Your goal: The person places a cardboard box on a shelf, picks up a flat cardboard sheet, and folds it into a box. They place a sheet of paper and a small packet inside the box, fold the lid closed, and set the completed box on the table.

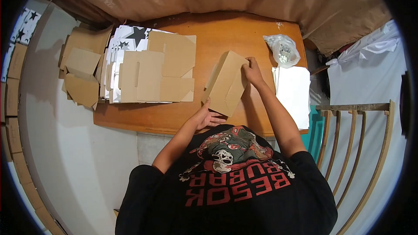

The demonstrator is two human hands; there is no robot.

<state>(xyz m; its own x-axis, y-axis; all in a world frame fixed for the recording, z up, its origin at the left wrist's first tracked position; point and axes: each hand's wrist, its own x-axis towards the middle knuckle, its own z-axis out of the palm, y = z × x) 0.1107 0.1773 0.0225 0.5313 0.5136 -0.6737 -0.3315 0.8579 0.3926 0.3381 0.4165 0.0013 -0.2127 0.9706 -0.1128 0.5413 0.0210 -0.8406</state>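
A brown cardboard box, folded into a long shape, stands tilted over the middle of the table. My right hand grips its upper right edge, thumb and fingers closed around the board. At the box's lower left corner is my left hand, with the thumb against the cardboard and the other fingers spread out along the near end. Left of the box lies a stack of flat cardboard blanks, some plain brown and some showing a white side printed with black stars.
A clear plastic bag sits at the table's back right, above a stack of white sheets. More folded cardboard is piled off the left end. A wooden rack stands at right; brown boxes line the far left.
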